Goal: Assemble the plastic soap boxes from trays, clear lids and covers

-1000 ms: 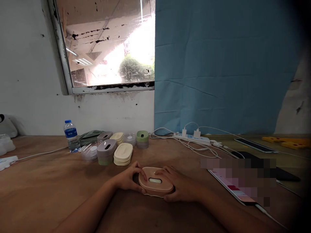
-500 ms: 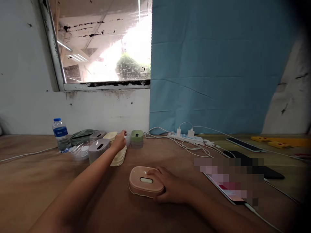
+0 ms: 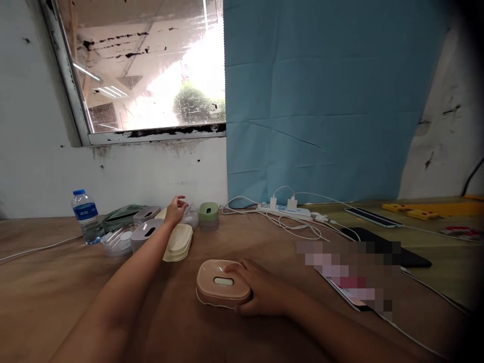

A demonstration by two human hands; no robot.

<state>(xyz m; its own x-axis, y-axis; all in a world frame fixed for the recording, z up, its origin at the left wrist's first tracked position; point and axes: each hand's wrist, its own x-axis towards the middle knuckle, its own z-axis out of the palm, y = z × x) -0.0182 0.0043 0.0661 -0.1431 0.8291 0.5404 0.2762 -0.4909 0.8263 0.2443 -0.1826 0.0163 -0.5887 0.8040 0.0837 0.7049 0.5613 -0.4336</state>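
Note:
My right hand (image 3: 260, 290) grips the right end of a pink oval box (image 3: 209, 287), its fingers over the lid and the thumb low on the side. The box rests on the table, with a pale slot (image 3: 224, 281) in its top. My left hand (image 3: 176, 210) reaches to the back, fingers apart, above cream oval pieces (image 3: 179, 242) that look stacked. Just right of its fingertips lie clear plastic containers (image 3: 192, 219) and a small green box (image 3: 208, 212). Under the left forearm, a lilac-grey box (image 3: 141, 236) is partly covered.
At the left stand a water bottle (image 3: 86, 217), clear plastic containers (image 3: 119, 242) and a green pouch (image 3: 121, 218). A power strip (image 3: 285, 210) with white cables lies at the back. To the right are a phone (image 3: 372, 217), a black flat object (image 3: 397, 249) and a blurred-out device (image 3: 344, 290).
My left hand has lifted slightly, its fingers more spread. My right hand stays on the pink box. The whole view has shifted, so everything sits a little further left.

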